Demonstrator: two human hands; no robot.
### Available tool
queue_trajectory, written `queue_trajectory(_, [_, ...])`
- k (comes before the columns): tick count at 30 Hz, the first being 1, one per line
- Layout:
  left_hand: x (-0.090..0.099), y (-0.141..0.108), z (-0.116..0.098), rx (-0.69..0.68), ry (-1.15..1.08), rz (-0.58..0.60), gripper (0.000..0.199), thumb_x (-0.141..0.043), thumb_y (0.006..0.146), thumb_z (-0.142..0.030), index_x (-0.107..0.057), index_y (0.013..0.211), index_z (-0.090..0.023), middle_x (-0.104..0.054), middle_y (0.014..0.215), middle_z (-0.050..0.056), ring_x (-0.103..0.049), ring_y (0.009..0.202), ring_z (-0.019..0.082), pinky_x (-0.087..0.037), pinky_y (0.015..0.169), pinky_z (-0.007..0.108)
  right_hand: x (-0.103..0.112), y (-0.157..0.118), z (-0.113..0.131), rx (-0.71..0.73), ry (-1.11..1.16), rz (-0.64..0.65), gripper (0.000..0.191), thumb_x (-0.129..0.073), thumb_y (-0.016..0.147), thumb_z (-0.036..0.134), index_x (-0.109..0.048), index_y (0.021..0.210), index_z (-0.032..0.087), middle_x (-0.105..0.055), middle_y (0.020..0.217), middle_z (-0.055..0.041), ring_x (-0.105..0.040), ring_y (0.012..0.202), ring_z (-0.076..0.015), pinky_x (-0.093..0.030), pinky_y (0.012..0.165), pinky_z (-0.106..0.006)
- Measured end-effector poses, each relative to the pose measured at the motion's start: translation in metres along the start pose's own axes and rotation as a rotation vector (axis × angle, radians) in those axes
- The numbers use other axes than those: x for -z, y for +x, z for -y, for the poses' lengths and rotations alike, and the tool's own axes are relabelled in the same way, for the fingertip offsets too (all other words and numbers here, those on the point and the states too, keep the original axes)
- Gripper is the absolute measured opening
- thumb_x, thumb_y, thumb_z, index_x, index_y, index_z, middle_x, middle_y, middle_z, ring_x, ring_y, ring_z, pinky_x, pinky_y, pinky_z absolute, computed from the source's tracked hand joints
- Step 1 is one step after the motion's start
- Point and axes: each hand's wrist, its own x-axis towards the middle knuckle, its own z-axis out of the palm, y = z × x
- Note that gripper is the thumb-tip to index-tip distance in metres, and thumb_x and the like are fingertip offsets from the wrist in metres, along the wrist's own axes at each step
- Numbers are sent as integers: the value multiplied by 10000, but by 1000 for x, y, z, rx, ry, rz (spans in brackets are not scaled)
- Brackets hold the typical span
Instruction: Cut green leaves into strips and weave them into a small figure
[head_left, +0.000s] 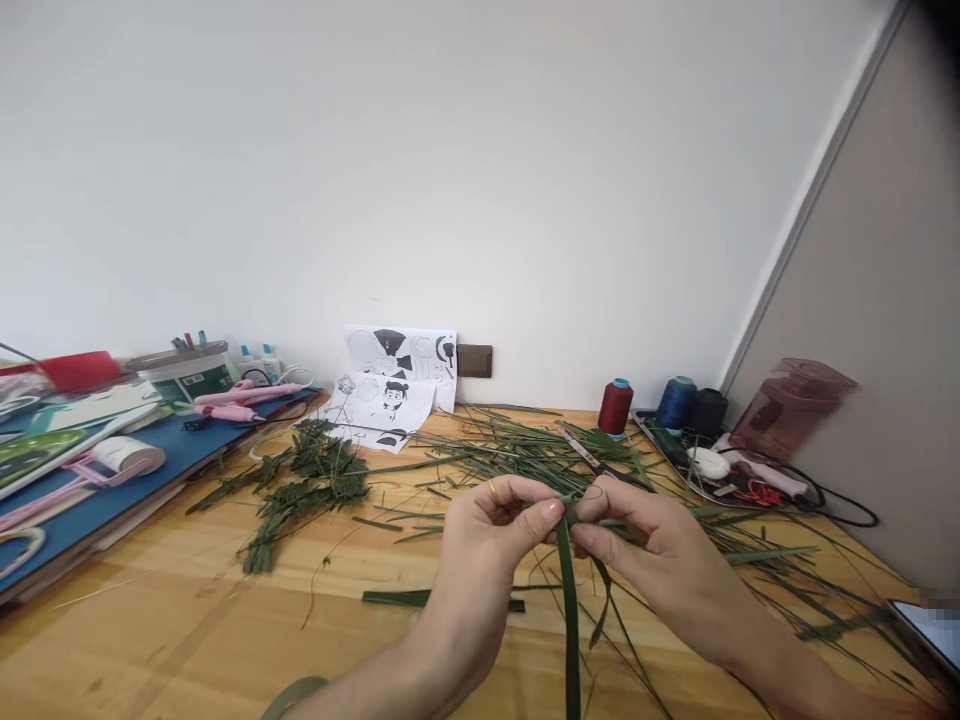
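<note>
pinching green leaf piece [571,620] above wooden table [420,660], near-closed thumb-and-finger grip with left hand [484,550]; same with right hand [652,555], exact contact partly hidden. pinch close to the join, tension gently to avoid splitting, lay strips flat, free of twists and loose blades [510,450].

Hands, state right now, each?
Left hand: closed, pinching green leaf strip.
Right hand: closed, fingertips on the same leaf piece.

Gold ring, pale pinkish nail polish.
</note>
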Motion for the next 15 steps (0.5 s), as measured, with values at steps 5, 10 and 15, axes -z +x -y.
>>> queue_trajectory(5, [1,2,0,26,0,28,44,-682,631,-161,-640,633,-148,-601,587,-23,-518,565,65,-418,575,166,2,0,5,-16,163,1,141,-488,804,306,-517,722,196,-506,670,20,-489,664,-128,-407,613,-236])
queue_trajectory(10, [4,3,-8,56,160,100,216,-721,566,-148,-661,772,-173,-612,707,-6,-547,699,104,-425,662,191,4,2,0,19,114,-34,140,-496,801,300,-524,710,197,-501,659,18,-483,641,-128,-400,591,-235])
queue_trajectory(15, [0,0,-17,123,285,162,197,-707,570,-182,-672,764,-173,-614,729,18,-547,666,129,-429,615,222,6,-1,-4,19,15,-22,175,-492,798,308,-496,659,202,-486,608,28,-448,597,-121,-363,540,-228])
